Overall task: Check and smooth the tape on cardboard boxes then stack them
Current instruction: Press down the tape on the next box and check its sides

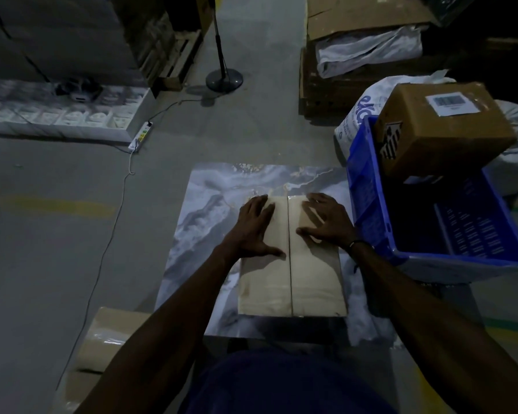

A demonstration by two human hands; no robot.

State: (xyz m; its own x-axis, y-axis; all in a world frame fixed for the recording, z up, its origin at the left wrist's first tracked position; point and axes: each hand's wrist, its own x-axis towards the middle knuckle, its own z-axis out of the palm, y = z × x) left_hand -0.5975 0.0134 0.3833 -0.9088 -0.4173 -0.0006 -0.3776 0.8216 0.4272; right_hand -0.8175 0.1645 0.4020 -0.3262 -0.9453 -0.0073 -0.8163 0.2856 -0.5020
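Fingers (pixel 263 204) flat on box (pixel 292 282), blue crate (pixel 368 210) beside, labelled carton (pixel 449 130) inside

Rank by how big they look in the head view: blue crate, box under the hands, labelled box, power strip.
1. Blue crate.
2. Box under the hands.
3. Labelled box; it sits farther off, so its rank against the second is unsure.
4. Power strip.

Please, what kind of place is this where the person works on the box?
Most likely a warehouse or packing area. It has a bare concrete floor, a wooden pallet at the back, opened cartons piled up, and a blue plastic crate holding a labelled cardboard box.
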